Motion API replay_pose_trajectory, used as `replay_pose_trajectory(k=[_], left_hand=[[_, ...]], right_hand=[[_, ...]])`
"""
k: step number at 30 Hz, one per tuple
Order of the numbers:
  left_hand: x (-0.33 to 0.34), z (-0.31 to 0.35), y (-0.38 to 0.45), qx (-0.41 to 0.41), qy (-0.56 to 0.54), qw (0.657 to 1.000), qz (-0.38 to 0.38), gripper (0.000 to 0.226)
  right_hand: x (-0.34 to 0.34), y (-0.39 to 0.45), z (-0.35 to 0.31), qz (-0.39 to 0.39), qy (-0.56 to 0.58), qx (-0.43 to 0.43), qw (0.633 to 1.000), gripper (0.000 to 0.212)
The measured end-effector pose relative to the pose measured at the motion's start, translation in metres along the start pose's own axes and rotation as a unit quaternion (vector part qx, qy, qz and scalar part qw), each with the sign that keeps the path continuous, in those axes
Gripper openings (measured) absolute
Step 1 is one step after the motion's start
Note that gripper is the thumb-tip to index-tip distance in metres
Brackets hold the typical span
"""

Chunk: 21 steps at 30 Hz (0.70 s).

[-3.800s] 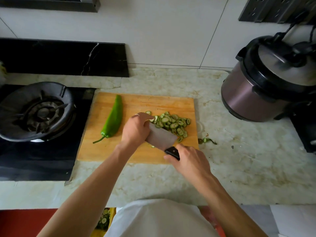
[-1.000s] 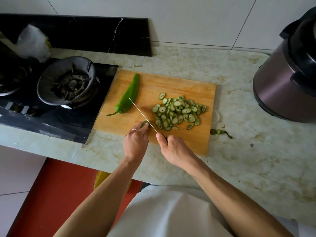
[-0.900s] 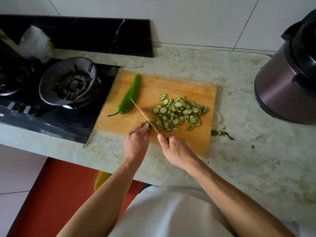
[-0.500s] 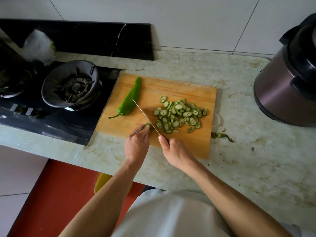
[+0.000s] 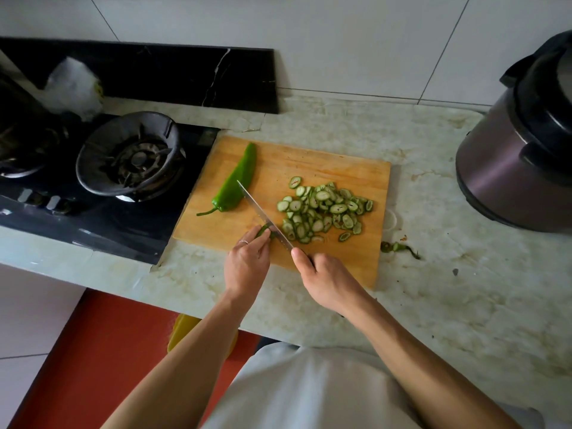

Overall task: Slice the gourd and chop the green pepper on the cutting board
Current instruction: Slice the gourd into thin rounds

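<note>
left hand [image 5: 247,261] pinches the gourd stub [image 5: 264,232]; right hand [image 5: 325,278] grips the knife [image 5: 266,219]. stub looks light, slick, tiny: hold it behind the blade, fingertips tucked.

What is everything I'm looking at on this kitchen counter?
Rectangular wooden cutting board: one, tan, counter centre.
Whole long green pepper: one, board's left.
Pile of sliced gourd rounds: many, pale green, board's right.
Gourd end piece: one, green, under the left fingers.
Steel kitchen knife: one, silver, on board.
Gas burner: one, black, left.
Purple-grey electric cooker: one, right.
Vegetable scrap: one, green, counter.
Left hand: pinches gourd end.
Right hand: grips knife.
</note>
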<state>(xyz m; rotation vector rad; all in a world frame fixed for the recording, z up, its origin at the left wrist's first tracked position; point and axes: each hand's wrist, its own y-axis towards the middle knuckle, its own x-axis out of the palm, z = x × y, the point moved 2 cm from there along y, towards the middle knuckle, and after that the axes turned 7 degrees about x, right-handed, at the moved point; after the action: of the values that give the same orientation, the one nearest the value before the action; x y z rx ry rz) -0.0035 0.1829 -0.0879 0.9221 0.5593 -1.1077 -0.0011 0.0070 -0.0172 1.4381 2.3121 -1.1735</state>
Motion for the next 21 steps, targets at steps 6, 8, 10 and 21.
replay_pose_trajectory(k=[6,8,10,21], left_hand=[[0.0,0.001,0.001,0.006,-0.001,1.0,0.003,0.024],[0.0,0.0,0.001,0.01,-0.001,1.0,0.002,0.024],[0.001,-0.001,0.001,0.005,0.002,1.0,-0.001,0.025],[-0.001,0.002,0.004,0.021,0.021,0.999,-0.018,0.026]], right_hand=[[0.005,0.001,0.004,0.002,-0.01,0.011,1.0,0.057],[0.005,0.002,0.005,-0.001,-0.015,0.013,1.0,0.057],[0.006,0.002,0.005,-0.002,-0.025,0.013,1.0,0.057],[0.009,0.013,-0.013,-0.004,-0.032,0.013,0.999,0.06]])
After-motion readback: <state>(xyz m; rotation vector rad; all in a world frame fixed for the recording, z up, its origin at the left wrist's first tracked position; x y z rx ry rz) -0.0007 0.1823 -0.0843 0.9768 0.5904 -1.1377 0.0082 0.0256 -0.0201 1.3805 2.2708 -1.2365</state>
